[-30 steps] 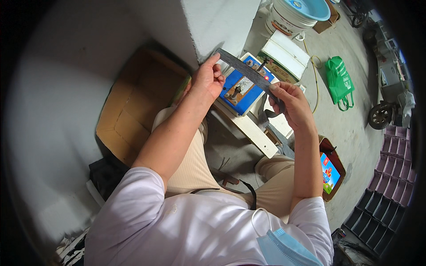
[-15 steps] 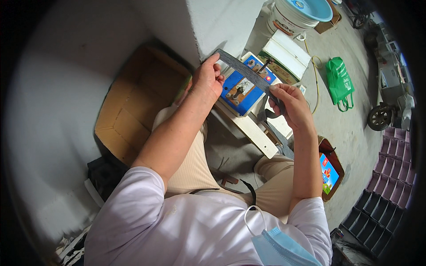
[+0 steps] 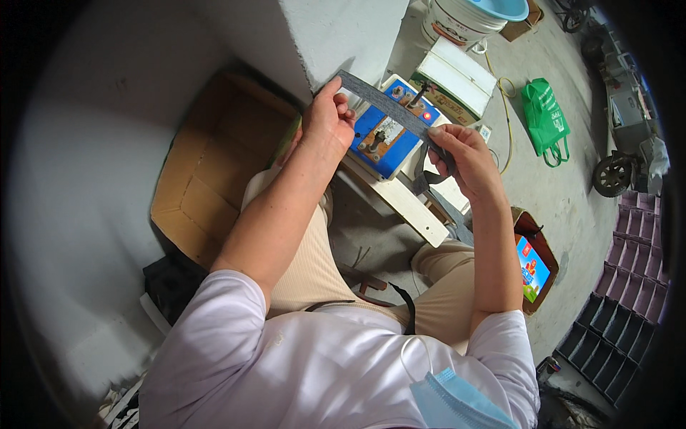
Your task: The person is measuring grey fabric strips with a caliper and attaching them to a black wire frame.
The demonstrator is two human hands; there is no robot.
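Note:
A dark grey fabric strap (image 3: 386, 104) is stretched between my two hands, slanting down from left to right. My left hand (image 3: 328, 114) pinches its upper left end between thumb and finger. My right hand (image 3: 463, 154) grips it further along, and the rest of the strap hangs in a loop below that hand and trails down past the bench. Behind the strap, partly hidden by it, is a small blue-topped machine (image 3: 389, 146) with metal posts and a lit red lamp. It sits on a narrow white bench (image 3: 400, 204) in front of my knees.
An open cardboard box (image 3: 207, 168) stands at my left against the wall. Beyond the bench are a white-topped carton (image 3: 457, 71), a white bucket (image 3: 457, 25) and a green bag (image 3: 547, 118). At the right lie a box with a colourful panel (image 3: 534, 268) and stacked dark trays (image 3: 607, 343).
Both hands have shifted slightly left and up in the view, the strap still stretched between them. The surroundings have shifted a little too, as the view turned slightly.

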